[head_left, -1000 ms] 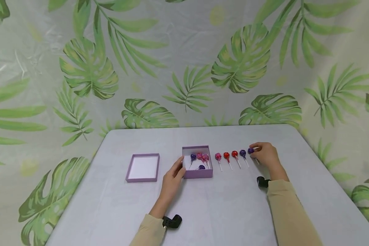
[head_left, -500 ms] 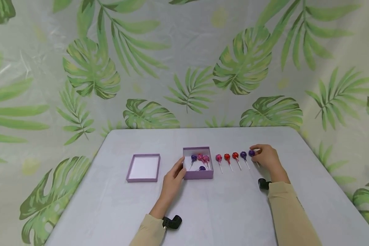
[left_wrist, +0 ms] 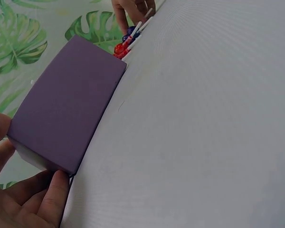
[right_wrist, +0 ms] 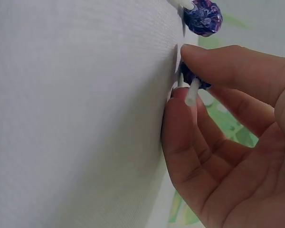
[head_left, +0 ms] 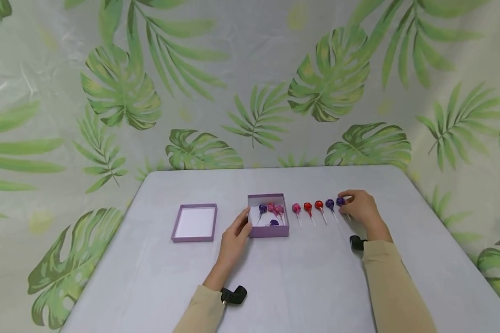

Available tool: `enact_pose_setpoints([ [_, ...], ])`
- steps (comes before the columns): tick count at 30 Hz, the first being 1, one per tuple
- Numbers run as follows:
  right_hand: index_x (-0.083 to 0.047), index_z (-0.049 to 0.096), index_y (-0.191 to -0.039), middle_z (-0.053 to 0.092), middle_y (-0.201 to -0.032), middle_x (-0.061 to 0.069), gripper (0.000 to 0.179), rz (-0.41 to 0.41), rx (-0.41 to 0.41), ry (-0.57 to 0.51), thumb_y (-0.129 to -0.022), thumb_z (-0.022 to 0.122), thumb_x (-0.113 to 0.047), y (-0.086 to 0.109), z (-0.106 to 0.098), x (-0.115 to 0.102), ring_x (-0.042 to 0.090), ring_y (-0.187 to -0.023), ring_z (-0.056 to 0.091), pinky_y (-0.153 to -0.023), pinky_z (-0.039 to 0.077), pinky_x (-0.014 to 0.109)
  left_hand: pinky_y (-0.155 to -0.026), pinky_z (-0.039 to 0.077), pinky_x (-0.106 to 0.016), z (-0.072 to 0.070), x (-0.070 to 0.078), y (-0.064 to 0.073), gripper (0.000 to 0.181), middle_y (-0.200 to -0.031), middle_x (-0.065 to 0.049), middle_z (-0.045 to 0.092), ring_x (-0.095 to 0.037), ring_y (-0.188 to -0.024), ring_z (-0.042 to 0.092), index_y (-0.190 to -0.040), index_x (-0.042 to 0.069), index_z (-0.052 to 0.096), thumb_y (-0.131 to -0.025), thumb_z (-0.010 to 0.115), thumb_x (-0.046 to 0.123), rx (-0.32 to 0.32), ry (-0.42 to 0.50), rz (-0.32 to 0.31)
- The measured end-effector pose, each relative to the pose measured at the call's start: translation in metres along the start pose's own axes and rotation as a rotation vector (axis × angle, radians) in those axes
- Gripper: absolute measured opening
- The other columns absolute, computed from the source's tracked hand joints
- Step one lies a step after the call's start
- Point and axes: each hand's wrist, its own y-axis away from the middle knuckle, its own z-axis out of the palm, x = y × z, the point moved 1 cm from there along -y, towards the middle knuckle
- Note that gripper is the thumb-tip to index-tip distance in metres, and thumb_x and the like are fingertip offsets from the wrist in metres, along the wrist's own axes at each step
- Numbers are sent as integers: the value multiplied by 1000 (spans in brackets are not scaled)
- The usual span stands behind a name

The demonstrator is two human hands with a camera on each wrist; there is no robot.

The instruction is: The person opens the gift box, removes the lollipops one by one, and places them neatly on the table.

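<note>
Barely shifted in the last second, the right hand (head_left: 361,208) pinches a purple lollipop (head_left: 340,201) toward the far right corner of the desk (head_left: 308,273), so placing it seems unfinished; the left hand (head_left: 233,236), fingers apart, touches the box (head_left: 268,231).

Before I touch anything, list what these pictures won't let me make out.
Left wrist view: the inside of the purple box, hidden by its own wall.
Right wrist view: much of the rightmost purple lollipop, hidden by the thumb of the right hand.
Right wrist view: the stick end of the neighbouring purple lollipop, cut off by the top edge.
Head view: any wrapper print on the pink lollipop outside the box, too small to read.
</note>
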Motion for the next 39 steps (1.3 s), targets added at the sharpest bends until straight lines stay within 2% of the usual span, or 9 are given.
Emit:
enact_pose_setpoints([
  [3, -4, 63, -133, 65, -110, 23, 52, -4, 6, 12, -84, 77, -11, -2, -3, -3, 26, -78, 60, -60, 50, 32, -108, 44, -40, -1, 6, -1, 45, -144, -21, 54, -31, -133, 51, -149, 12, 51, -104, 56, 13, 1, 1, 8],
  [10, -2, 64, -131, 67, -103, 20, 50, -12, 3, 26, -84, 78, -12, -2, -3, 3, 25, -76, 60, -60, 50, 33, -108, 44, -39, -1, -1, 1, 45, -144, -18, 54, -29, -134, 51, -149, 13, 51, -104, 57, 15, 0, -5, -19],
  [15, -2, 64, -130, 67, -91, 15, 48, -18, 3, 15, -84, 75, -8, -1, -2, 7, 21, -65, 59, -56, 48, 33, -107, 44, -39, 0, -2, 2, 46, -145, -19, 52, -30, -134, 50, -150, 13, 50, -105, 56, 15, -18, 5, -8],
  [20, -1, 63, -130, 67, -80, 11, 49, -41, -7, 13, -83, 74, -7, -1, -6, 2, 22, -60, 59, -56, 47, 34, -107, 44, -39, 0, 1, 1, 46, -146, -19, 52, -30, -134, 50, -150, 12, 50, -104, 56, 15, -7, 5, -2],
  [22, -1, 63, -131, 68, -85, 13, 50, -40, -12, 36, -83, 76, -10, 0, -8, 0, 24, -66, 60, -59, 48, 35, -107, 44, -38, -1, 2, 1, 46, -146, -18, 53, -29, -134, 50, -150, 12, 50, -104, 56, 15, -6, 4, -9],
  [26, 0, 60, -135, 67, -106, 24, 57, -25, 1, 96, -84, 79, -17, 6, -17, -8, 34, -85, 62, -69, 52, 43, -107, 45, -36, 0, 1, 1, 46, -145, -18, 53, -29, -134, 51, -150, 11, 49, -105, 56, 14, -14, 0, -20],
  [28, -1, 59, -136, 64, -114, 28, 57, -28, 18, 111, -85, 78, -19, 10, -23, -16, 40, -93, 61, -73, 53, 48, -106, 45, -37, 2, -8, -1, 46, -146, -16, 53, -29, -134, 51, -151, 13, 49, -105, 55, 16, -9, -2, -23],
  [33, -1, 60, -135, 62, -118, 30, 54, -74, 64, 116, -87, 76, -19, 17, -32, -35, 44, -100, 59, -74, 52, 52, -107, 45, -40, 6, -35, -8, 46, -146, -11, 54, -27, -134, 51, -150, 23, 50, -105, 57, 23, 24, -14, -12],
  [39, -4, 61, -134, 64, -120, 28, 51, -149, 71, 162, -88, 74, -20, 26, -33, -56, 47, -106, 57, -78, 50, 57, -106, 46, -36, 5, -45, -10, 46, -146, -5, 55, -22, -133, 51, -149, 32, 51, -104, 58, 32, 7, -12, -7],
])
